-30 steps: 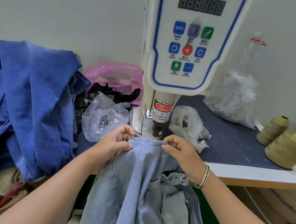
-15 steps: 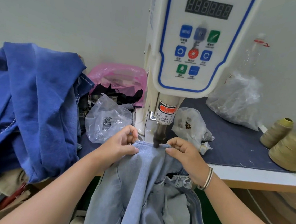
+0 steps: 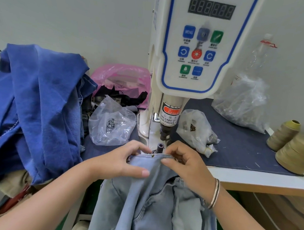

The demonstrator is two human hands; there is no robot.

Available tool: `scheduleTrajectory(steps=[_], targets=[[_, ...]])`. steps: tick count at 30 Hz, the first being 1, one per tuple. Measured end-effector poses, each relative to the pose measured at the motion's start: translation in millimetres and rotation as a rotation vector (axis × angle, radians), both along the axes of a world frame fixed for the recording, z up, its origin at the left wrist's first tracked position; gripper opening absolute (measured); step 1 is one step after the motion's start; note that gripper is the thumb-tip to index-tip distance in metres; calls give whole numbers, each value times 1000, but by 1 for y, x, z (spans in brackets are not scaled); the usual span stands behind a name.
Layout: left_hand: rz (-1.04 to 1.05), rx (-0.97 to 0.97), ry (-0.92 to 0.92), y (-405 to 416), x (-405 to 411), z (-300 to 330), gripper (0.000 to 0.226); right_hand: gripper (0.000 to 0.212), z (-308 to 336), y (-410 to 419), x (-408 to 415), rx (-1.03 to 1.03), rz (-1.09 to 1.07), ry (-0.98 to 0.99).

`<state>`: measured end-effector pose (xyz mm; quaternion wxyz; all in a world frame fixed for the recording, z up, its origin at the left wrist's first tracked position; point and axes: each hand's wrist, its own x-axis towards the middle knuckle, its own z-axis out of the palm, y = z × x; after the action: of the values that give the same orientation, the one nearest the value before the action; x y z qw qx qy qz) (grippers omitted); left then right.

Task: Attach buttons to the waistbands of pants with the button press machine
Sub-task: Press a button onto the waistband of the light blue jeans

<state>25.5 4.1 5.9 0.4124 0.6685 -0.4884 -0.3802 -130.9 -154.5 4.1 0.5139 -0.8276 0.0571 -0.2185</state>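
Head view: a workbench is seen from above, with a button press machine (image 3: 196, 50) standing at twelve o'clock and a pair of light blue jeans (image 3: 150, 203) hanging off the near edge at six o'clock.
Jeans: soft, floppy denim is shown, draped down between the forearms; it is judged light to lift but prone to sagging and sliding if released.
Waistband: the waistband (image 3: 157, 157) is held up as a folded top edge just in front of the machine's lower post (image 3: 160, 146), which stands at its twelve o'clock. This doubled band is judged the stiffest part of the garment.
Button: a small dark metal piece (image 3: 152, 156) is seen set in the waistband near its left end; whether it is fully pressed cannot be told.
Left hand: the left hand (image 3: 124, 162) is clamped on the waistband at nine o'clock of the post, fingers curled over the top edge, thumb laid flat across the cloth below.
Right hand: the right hand (image 3: 185, 166) pinches the waistband at three o'clock of the post, fingers curled behind the edge; a bangle is worn at the wrist.
Best hold: the band is judged best gripped on both sides of the button spot and kept taut, fingertips clear of the punch (image 3: 164, 132); a warning label on the machine reads "take care of your finger".
Surroundings: a heap of dark blue jeans (image 3: 33, 107) lies at nine o'clock, clear plastic bags (image 3: 111, 124) of small metal parts sit beside the machine, and thread cones (image 3: 299, 153) stand at three o'clock.
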Motion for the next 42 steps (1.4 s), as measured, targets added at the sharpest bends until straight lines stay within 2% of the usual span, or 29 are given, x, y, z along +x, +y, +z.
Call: scheduleTrajectory(steps=[2, 4, 7, 10, 13, 14, 16, 18, 20, 22, 23, 24, 26, 28, 30, 33, 36, 39, 42], targets=[[-60, 21, -31, 5, -4, 5, 25, 15, 5, 10, -1, -116, -19, -15], [-40, -65, -24, 11, -3, 10, 19, 17, 8, 14, -3, -170, -24, -40], [83, -231, 126, 23, 5, 22, 16, 44, 8, 2, -15, -134, -58, -38], [148, -307, 157, 32, 14, 33, 21, 60, -9, -17, -40, -153, -69, 115], [180, -377, 158, 32, 20, 41, 25, 65, -34, -25, -59, -204, -84, 357], [197, -395, 162, 32, 22, 43, 27, 60, -39, -24, -58, -285, -100, 394], [207, -394, 152, 32, 27, 48, 27, 35, -42, -21, -43, -586, -136, 396], [196, -357, 96, 35, 31, 51, 18, 35, -35, -15, -25, -785, -126, 351], [233, -311, -5, 38, 36, 50, 12, 36, -24, -16, -11, -668, -185, 178], [396, -267, -195, 36, 40, 42, 11, 22, -11, -32, -2, -421, -391, -63], [493, -249, -324, 32, 39, 34, 11, 17, -4, -45, 3, -330, -519, -123], [584, -229, -446, 26, 37, 25, 16, 16, 5, -57, 9, -279, -633, -86], [736, -223, -567, 13, 27, 3, 26, 20, 14, -86, 25, -350, -735, 220], [828, -249, -582, 2, 16, -17, 35, 26, 18, -105, 41, -550, -666, 565], [876, -257, -587, -8, 7, -32, 42, 27, 17, -111, 53, -705, -570, 783], [893, -254, -607, -12, 3, -40, 46, 24, 14, -114, 66, -836, -548, 864], [824, -294, -596, -2, 2, -41, 39, 22, 12, -114, 75, -876, -572, 896], [676, -304, -720, 9, -5, -43, 30, 21, 12, -115, 81, -904, -567, 914], [632, -264, -781, 11, -4, -45, 25, 21, 17, -116, 82, -884, -536, 934]])
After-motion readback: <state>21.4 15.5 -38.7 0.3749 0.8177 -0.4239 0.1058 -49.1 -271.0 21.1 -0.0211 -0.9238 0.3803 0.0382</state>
